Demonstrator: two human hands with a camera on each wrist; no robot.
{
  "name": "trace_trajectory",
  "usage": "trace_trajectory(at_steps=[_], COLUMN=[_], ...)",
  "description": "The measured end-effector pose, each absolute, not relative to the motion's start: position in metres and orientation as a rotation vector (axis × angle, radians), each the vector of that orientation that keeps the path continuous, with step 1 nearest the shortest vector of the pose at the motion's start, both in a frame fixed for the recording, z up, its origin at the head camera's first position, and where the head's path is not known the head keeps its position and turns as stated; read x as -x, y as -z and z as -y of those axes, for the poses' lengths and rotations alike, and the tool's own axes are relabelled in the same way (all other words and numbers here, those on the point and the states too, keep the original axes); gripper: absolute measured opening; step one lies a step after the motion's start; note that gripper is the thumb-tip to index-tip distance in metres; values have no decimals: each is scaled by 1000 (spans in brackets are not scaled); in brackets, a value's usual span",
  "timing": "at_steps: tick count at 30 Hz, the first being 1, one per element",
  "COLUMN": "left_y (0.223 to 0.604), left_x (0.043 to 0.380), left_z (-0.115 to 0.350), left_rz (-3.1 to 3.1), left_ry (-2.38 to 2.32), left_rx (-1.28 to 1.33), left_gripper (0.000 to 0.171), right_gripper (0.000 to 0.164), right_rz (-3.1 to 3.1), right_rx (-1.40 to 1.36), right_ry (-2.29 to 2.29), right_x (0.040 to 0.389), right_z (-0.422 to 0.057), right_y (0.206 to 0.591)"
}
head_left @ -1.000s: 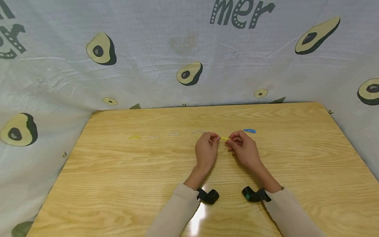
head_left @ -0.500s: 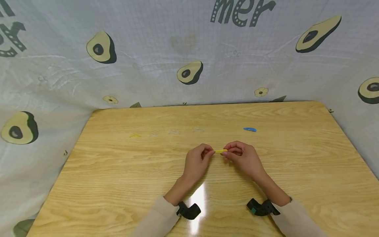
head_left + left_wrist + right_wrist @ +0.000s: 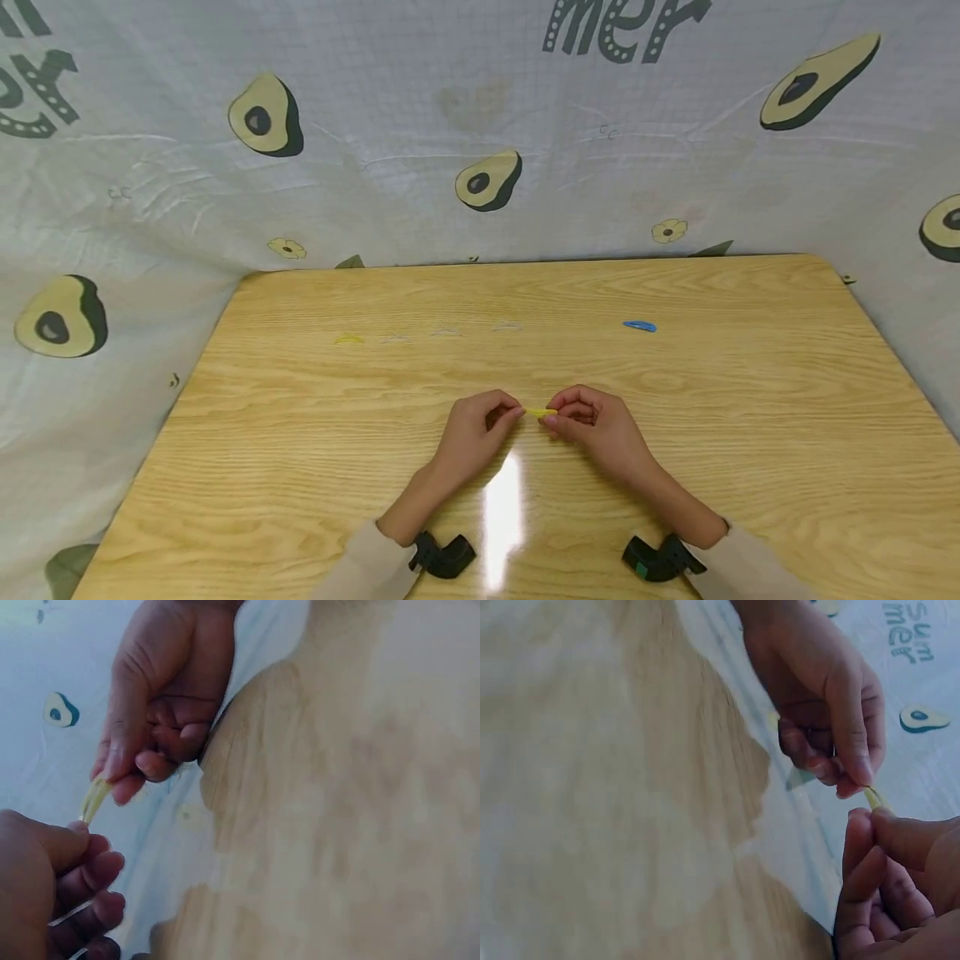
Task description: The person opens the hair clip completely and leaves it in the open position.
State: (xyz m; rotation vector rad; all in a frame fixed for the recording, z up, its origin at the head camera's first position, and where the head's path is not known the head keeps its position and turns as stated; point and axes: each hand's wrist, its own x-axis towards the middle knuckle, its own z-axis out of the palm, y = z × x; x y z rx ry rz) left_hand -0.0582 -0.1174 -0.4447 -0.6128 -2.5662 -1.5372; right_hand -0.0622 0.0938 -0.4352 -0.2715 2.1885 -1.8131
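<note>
A small yellow snap hair clip [image 3: 540, 412] is stretched between both hands over the table. My left hand [image 3: 474, 433] pinches one end with thumb and index finger, and my right hand [image 3: 602, 432] pinches the other. In the left wrist view the hair clip [image 3: 94, 799] shows a slim, pointed shape with a slit, its ends covered by fingertips. The right wrist view shows the same clip [image 3: 874, 798] between the two thumbs, with the remaining fingers of the right hand [image 3: 900, 885] curled below.
Toward the back of the wooden table [image 3: 300, 467] lies a blue snap hair clip [image 3: 640, 326]. Farther left, a yellow clip [image 3: 349, 339] and three pale clip-like pieces, one being a whitish piece [image 3: 507, 327], form a row. An avocado-print sheet [image 3: 375, 200] hangs behind.
Both hands have drawn the yellow hair clip back toward the body and slightly left, away from the row of clips. The grip at both ends stays. The head view has shifted a little.
</note>
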Motion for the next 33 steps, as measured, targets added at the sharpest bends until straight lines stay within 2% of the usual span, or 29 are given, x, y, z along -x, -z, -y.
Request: trace_trajectory(at_steps=[15, 23, 33], left_y=[459, 461, 462], left_x=[53, 53, 53], left_z=[121, 121, 121], left_rz=[2398, 2381, 2341], left_ry=[1492, 1451, 1413], left_rx=[684, 734, 788], left_gripper=[5, 6, 6], right_gripper=[19, 10, 8], right_rz=[-2292, -2298, -2299], right_rx=[282, 324, 336], right_ry=[1754, 1758, 1775], right_x=[58, 52, 50], right_z=[-88, -82, -82], right_y=[443, 414, 411])
